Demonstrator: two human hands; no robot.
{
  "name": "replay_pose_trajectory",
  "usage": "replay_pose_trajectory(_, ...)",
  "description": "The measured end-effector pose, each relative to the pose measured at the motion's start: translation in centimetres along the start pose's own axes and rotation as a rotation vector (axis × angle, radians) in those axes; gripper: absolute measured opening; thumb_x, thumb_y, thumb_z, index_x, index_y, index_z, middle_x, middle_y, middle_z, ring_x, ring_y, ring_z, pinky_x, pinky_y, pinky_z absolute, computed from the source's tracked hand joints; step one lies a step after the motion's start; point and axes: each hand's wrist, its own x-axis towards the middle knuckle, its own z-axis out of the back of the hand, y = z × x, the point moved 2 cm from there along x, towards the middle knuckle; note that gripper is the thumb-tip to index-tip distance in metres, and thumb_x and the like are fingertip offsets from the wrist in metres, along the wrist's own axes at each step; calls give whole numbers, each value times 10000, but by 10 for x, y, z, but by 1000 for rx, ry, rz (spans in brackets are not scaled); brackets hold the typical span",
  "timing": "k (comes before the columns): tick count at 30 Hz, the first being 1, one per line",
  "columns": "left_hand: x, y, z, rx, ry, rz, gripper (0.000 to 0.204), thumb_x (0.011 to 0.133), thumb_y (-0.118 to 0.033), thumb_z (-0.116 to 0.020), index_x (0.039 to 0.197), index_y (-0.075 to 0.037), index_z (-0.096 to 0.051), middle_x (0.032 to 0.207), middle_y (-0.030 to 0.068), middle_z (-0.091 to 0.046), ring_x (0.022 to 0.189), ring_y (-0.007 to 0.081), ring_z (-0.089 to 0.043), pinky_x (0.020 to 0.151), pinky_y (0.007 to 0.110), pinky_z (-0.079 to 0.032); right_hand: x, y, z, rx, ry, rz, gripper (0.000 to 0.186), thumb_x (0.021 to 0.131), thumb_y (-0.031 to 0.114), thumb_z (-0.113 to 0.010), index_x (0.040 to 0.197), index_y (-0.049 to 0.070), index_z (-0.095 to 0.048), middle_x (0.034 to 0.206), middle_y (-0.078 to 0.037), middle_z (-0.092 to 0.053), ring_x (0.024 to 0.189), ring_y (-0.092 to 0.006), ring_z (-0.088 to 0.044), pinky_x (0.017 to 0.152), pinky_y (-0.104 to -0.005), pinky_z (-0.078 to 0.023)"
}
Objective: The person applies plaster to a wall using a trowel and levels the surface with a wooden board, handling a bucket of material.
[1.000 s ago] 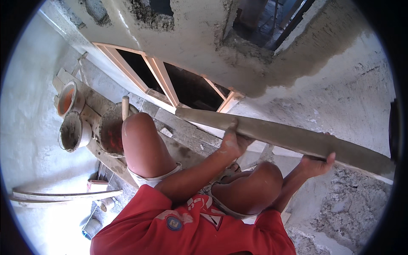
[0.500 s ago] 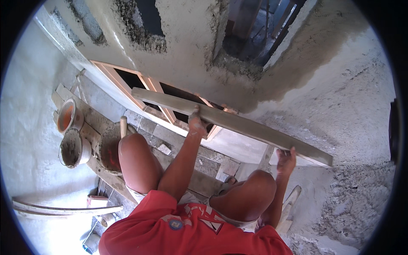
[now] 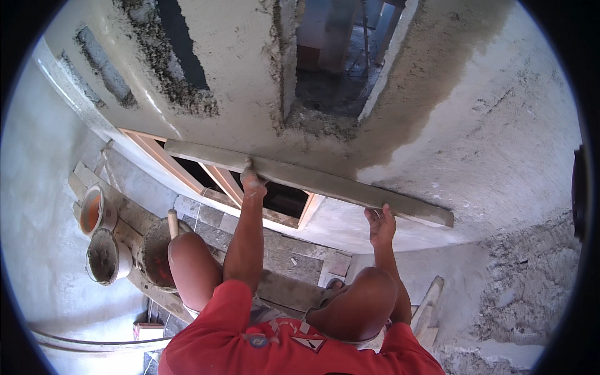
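Observation:
A long, grey, mortar-smeared straightedge [image 3: 312, 182] spans the wet plastered wall [image 3: 250, 119], slanting down to the right just above the wooden window frame [image 3: 215, 178]. My left hand [image 3: 252, 180] grips its lower edge left of the middle, thumb up over the face. Nearer the right end, my right hand [image 3: 381, 225] holds the same edge from below, with the thumb on the board and the other fingers partly hidden. Whether the board's whole length touches the plaster cannot be told.
A plank platform [image 3: 140, 215] runs beneath me. On it, left of my knee, stand a white bucket with orange inside [image 3: 107, 212], a mortar bucket [image 3: 125, 259] and a wide mortar tub [image 3: 150, 250] with a wooden handle. Rough-edged openings [image 3: 331, 87] break the upper wall.
The straightedge has shifted left in the view and lies closer along the wall. Both hands have moved with it, and my right arm reaches farther forward. The view itself has shifted too.

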Motion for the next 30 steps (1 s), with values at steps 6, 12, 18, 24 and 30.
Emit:
replay_pose_trajectory(6, -14, -16, -18, 29, 100, -103, 507, 977, -423, -511, 1362, -95, -491, 1333, 110, -557, 1204, 304, -559, 955, 490, -504, -4, 23, -21, -44, -21, 135, 358, 923, 295, -666, 1186, 81, -553, 1100, -85, -637, 965, -268, -639, 826, -418, -563)
replay_pose_trajectory(12, -55, -32, -73, 44, 78, -195, 484, 971, -381, -540, 1338, -68, -498, 1277, 106, -595, 1147, 272, -600, 913, 457, -537, -20, 68, -42, -91, -66, 205, 358, 930, 319, -657, 1160, 64, -555, 1086, -95, -640, 967, -253, -641, 805, -419, -559)
replay_pose_trajectory(18, -78, -39, -103, 33, 1, -235, 464, 929, -331, -628, 1214, 23, -530, 1140, 130, -593, 992, 260, -614, 814, 455, -541, -24, 101, -44, -75, -104, 223, 411, 906, 307, -689, 1185, 41, -545, 1098, -108, -628, 962, -244, -638, 773, -424, -576)
replay_pose_trajectory(24, -93, -35, -120, 53, 47, -246, 463, 924, -331, -641, 1176, 39, -520, 1102, 146, -590, 970, 250, -613, 800, 423, -543, -29, 127, -46, -80, -91, 246, 424, 926, 344, -660, 1205, 45, -545, 1121, -100, -628, 972, -232, -632, 766, -408, -565)
replay_pose_trajectory(30, -104, -24, -129, 61, 71, -243, 395, 935, -327, -623, 1123, 14, -552, 1000, 122, -620, 849, 233, -643, 680, 402, -571, -25, 150, -32, -90, -66, 260, 384, 943, 354, -636, 1175, 55, -572, 1094, -91, -646, 944, -215, -634, 770, -370, -561)
